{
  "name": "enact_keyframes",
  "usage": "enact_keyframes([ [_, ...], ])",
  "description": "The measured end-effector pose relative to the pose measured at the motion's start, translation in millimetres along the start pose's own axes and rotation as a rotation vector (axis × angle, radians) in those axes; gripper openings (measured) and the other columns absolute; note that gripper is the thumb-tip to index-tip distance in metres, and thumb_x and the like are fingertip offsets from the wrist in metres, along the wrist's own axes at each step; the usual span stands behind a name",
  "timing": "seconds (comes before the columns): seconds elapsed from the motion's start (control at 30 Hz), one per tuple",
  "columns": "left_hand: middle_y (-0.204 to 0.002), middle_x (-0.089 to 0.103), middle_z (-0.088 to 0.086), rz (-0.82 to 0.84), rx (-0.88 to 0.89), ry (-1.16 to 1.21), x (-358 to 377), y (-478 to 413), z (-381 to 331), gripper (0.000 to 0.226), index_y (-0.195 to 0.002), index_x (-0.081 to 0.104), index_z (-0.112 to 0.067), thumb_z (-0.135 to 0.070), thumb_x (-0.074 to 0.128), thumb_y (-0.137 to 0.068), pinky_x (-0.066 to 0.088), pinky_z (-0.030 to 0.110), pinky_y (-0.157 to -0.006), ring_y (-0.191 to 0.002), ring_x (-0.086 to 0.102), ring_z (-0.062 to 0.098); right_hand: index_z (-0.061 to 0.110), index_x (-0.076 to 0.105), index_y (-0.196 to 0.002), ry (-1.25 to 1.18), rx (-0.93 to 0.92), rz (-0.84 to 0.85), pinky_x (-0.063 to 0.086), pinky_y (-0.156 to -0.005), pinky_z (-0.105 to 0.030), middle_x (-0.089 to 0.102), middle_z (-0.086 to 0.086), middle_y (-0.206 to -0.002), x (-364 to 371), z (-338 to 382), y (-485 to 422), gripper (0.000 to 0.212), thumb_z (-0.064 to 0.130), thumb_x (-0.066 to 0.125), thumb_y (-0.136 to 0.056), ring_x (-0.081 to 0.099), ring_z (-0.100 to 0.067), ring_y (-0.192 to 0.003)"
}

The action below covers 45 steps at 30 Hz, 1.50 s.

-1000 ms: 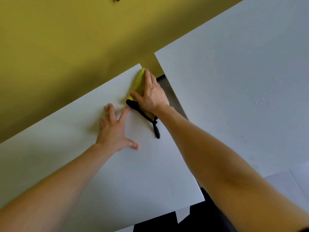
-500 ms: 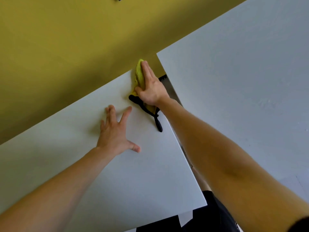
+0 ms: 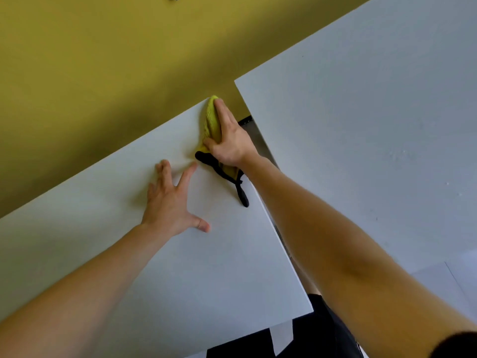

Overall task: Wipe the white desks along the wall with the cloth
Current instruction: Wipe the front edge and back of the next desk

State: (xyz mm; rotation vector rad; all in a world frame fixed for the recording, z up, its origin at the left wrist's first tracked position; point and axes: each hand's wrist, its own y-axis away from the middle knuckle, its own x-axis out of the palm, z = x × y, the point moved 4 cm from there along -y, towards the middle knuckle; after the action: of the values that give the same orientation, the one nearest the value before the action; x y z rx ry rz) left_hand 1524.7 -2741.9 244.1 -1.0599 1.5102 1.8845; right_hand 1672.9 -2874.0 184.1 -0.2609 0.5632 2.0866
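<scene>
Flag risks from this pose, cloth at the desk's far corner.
1. The cloth sits at the corner beside the gap between desks; another push could drop it in.
2. Its black strap trails near the desk edge and may snag.
3. The right hand could scrape the wall.

Two white desks [image 3: 219, 267] against the wall; the nearer bears a yellow cloth [image 3: 212, 120] and both hands
</scene>
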Motion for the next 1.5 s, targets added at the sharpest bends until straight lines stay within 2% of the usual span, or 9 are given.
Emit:
enact_keyframes([
  [0.3, -0.175, -0.011, 0.022, -0.006, 0.001, 0.028, 2, 2, 3, 0.166, -0.165, -0.004, -0.053, -0.081, 0.097, -0.035, 0.023, 0.062, -0.130, -0.167, -0.011, 0.038, 0.043, 0.002, -0.173, -0.039, 0.073, 0.002, 0.033, -0.121, -0.020, 0.013, 0.024, -0.179, 19, -71, 261, 0.102, 0.029, 0.073, -0.101, 0.034, -0.011, -0.157],
  [0.37, -0.175, 0.000, 0.018, -0.045, 0.020, 0.015, 0, 13, 1, 0.158, -0.166, 0.002, -0.051, -0.081, 0.096, -0.043, 0.032, 0.059, -0.125, -0.165, 0.004, 0.036, 0.040, 0.001, -0.173, -0.010, 0.091, 0.012, 0.033, -0.121, -0.023, 0.013, 0.019, -0.180, 16, -64, 237, 0.103, 0.031, 0.074, -0.100, 0.035, -0.017, -0.157],
  [0.5, -0.158, 0.034, 0.009, -0.153, 0.183, 0.025, 12, 53, -14, 0.115, -0.163, 0.038, -0.036, -0.062, 0.096, -0.067, 0.050, 0.056, -0.112, -0.148, 0.038, 0.037, 0.027, 0.006, -0.175, 0.020, 0.057, -0.018, 0.034, -0.127, -0.036, 0.014, 0.006, -0.181, 11, -40, 123, 0.103, 0.034, 0.074, -0.097, 0.033, -0.023, -0.161],
  [0.63, -0.179, 0.001, 0.008, 0.014, 0.186, -0.080, 43, 86, -22, 0.159, -0.171, 0.006, -0.039, -0.079, 0.096, -0.045, 0.032, 0.053, -0.130, -0.166, 0.009, 0.032, 0.027, 0.011, -0.174, 0.040, 0.040, -0.067, 0.037, -0.123, -0.033, 0.019, 0.006, -0.181, 10, -41, 125, 0.097, 0.037, 0.072, -0.099, 0.038, -0.023, -0.158],
  [0.77, -0.178, -0.019, 0.014, 0.030, 0.168, -0.223, 63, 92, -22, 0.179, -0.168, -0.021, -0.031, -0.080, 0.096, -0.042, 0.025, 0.053, -0.133, -0.168, -0.008, 0.037, 0.033, 0.018, -0.172, 0.029, 0.047, -0.110, 0.041, -0.123, -0.038, 0.031, 0.011, -0.175, 25, -88, 255, 0.089, 0.038, 0.071, -0.101, 0.044, -0.018, -0.152],
  [0.9, -0.178, -0.014, 0.016, -0.017, 0.166, -0.243, 65, 89, -24, 0.181, -0.167, -0.020, -0.029, -0.080, 0.097, -0.039, 0.032, 0.054, -0.129, -0.167, -0.003, 0.039, 0.038, 0.019, -0.171, 0.038, 0.131, -0.111, 0.045, -0.115, -0.038, 0.036, 0.013, -0.171, 32, -108, 322, 0.080, 0.039, 0.066, -0.106, 0.051, -0.022, -0.144],
  [1.17, -0.181, -0.011, 0.010, -0.040, 0.192, -0.235, 58, 89, -23, 0.180, -0.170, -0.016, -0.035, -0.082, 0.096, -0.037, 0.028, 0.048, -0.131, -0.169, -0.001, 0.032, 0.024, 0.022, -0.172, 0.118, 0.097, -0.131, 0.038, -0.116, -0.031, 0.035, -0.001, -0.175, 15, -48, 145, 0.082, 0.037, 0.065, -0.105, 0.047, -0.029, -0.151],
  [1.4, -0.181, -0.011, 0.007, -0.051, 0.186, -0.246, 57, 91, -23, 0.177, -0.168, -0.015, -0.037, -0.084, 0.095, -0.037, 0.041, 0.053, -0.121, -0.169, -0.001, 0.029, 0.037, 0.031, -0.168, 0.088, 0.193, -0.212, 0.036, -0.102, -0.023, 0.048, 0.010, -0.163, 31, -103, 339, 0.068, 0.033, 0.063, -0.108, 0.054, -0.019, -0.137],
  [1.5, -0.181, -0.009, 0.010, -0.055, 0.189, -0.250, 56, 92, -24, 0.177, -0.168, -0.014, -0.035, -0.084, 0.095, -0.037, 0.041, 0.052, -0.122, -0.169, 0.001, 0.031, 0.036, 0.032, -0.167, 0.124, 0.261, -0.185, 0.038, -0.102, -0.027, 0.050, 0.007, -0.162, 28, -102, 340, 0.065, 0.035, 0.062, -0.109, 0.054, -0.023, -0.138],
])
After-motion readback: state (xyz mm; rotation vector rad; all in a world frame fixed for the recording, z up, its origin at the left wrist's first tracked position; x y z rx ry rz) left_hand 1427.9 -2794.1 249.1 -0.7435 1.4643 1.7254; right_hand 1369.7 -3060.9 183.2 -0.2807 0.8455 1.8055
